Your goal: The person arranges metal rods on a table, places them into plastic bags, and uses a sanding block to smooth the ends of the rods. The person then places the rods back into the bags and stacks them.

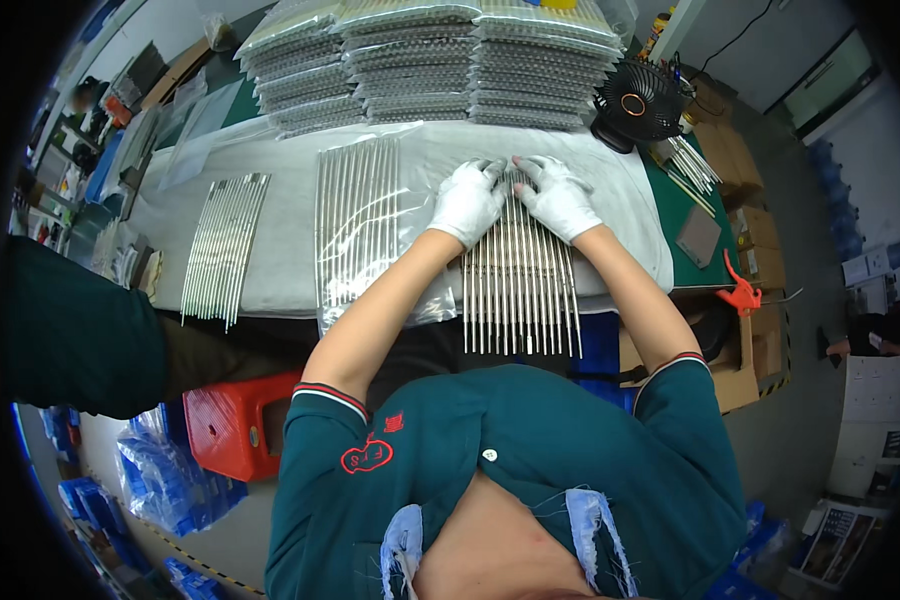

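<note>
My left hand (468, 203) and my right hand (559, 200), both in white gloves, lie at the far end of a row of thin metal rods (518, 275). The fingers are stretched inward, and the fingertips almost meet over the rods. Under my hands the far rod ends are partly hidden. The near ends fan out slightly and stick out past the table's front edge. Left of this row, a clear plastic bag (410, 150) covers another row of similar rods (358, 215). A shorter group of metal rods (225, 245) rests farther left on the pale cloth (288, 205).
Tall stacks of plastic-wrapped rod packs (410, 70) line the table's back. A black fan (640, 103) stands at the back right, near loose rods (692, 165) and a red air gun (740, 290). A co-worker's sleeve (85, 325) reaches in at left, above a red stool (232, 430).
</note>
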`<action>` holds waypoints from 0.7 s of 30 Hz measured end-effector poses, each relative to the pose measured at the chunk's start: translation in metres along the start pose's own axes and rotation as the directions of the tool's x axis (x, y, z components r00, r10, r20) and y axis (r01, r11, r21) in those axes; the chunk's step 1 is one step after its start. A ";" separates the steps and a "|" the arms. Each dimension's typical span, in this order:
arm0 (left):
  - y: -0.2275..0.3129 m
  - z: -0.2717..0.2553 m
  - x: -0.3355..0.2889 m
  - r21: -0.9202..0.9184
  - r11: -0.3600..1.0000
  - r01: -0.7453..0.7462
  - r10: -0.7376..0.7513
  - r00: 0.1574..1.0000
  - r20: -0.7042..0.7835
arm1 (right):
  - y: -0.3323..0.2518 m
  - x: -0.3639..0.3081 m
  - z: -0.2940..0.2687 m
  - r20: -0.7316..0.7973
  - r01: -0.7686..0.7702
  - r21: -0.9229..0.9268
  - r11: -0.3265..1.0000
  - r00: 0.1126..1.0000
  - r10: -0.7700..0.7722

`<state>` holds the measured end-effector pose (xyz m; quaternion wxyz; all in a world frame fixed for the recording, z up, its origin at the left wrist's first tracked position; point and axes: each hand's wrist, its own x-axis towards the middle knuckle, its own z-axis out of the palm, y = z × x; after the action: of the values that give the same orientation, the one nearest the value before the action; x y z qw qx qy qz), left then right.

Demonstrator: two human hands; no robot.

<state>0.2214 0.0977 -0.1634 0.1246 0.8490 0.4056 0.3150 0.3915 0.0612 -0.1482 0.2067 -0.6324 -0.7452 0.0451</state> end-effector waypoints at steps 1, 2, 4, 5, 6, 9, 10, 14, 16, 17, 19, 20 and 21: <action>0.002 -0.019 -0.008 -0.060 0.998 -0.024 0.029 0.996 0.079 | 0.003 -0.012 -0.015 0.045 0.040 0.044 0.998 0.998 -0.042; 0.003 -0.043 -0.018 -0.120 0.992 -0.043 0.062 0.986 0.158 | 0.009 -0.027 -0.034 0.151 0.061 0.007 0.998 0.987 -0.062; -0.009 -0.085 -0.051 -0.142 0.977 -0.159 0.198 0.923 0.330 | 0.011 -0.057 -0.080 0.395 0.125 -0.039 0.991 0.913 -0.100; -0.010 -0.102 -0.059 -0.169 0.965 -0.200 0.259 0.826 0.501 | 0.006 -0.074 -0.099 0.520 0.142 -0.059 0.988 0.849 -0.091; -0.006 -0.104 -0.068 -0.084 0.951 -0.297 0.292 0.778 0.557 | 0.000 -0.089 -0.104 0.559 0.111 -0.086 0.990 0.828 -0.044; 0.015 -0.089 -0.088 0.094 0.910 -0.404 0.278 0.761 0.586 | -0.002 -0.120 -0.069 0.469 0.249 -0.134 0.959 0.869 -0.160; 0.017 -0.073 -0.096 0.069 0.927 -0.368 0.277 0.799 0.534 | -0.009 -0.124 -0.058 0.425 0.237 -0.208 0.949 0.896 -0.131; 0.036 -0.042 -0.096 0.120 0.891 -0.437 0.355 0.837 0.416 | -0.012 -0.132 -0.031 0.205 0.204 -0.295 0.933 0.968 -0.146; 0.047 -0.032 -0.094 0.048 0.862 -0.504 0.462 0.823 0.330 | -0.011 -0.134 -0.030 0.169 0.199 -0.310 0.930 0.974 -0.152; 0.054 -0.027 -0.092 -0.005 0.846 -0.534 0.510 0.805 0.303 | -0.015 -0.134 -0.033 0.188 0.191 -0.346 0.919 0.973 -0.131; 0.067 -0.015 -0.085 -0.038 0.804 -0.593 0.592 0.794 0.137 | -0.016 -0.134 -0.029 0.167 0.166 -0.396 0.903 0.980 -0.107; 0.070 -0.012 -0.083 -0.014 0.796 -0.606 0.601 0.786 0.149 | -0.013 -0.135 -0.024 0.155 0.186 -0.443 0.877 0.979 -0.129; 0.073 -0.009 -0.082 0.009 0.786 -0.618 0.609 0.777 0.160 | -0.012 -0.136 -0.022 0.153 0.189 -0.445 0.875 0.979 -0.134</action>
<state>0.2215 -0.0120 -0.1575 0.0189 0.9590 0.1059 0.2620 0.4046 -0.0761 -0.1583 0.0108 -0.5948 -0.7960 -0.1117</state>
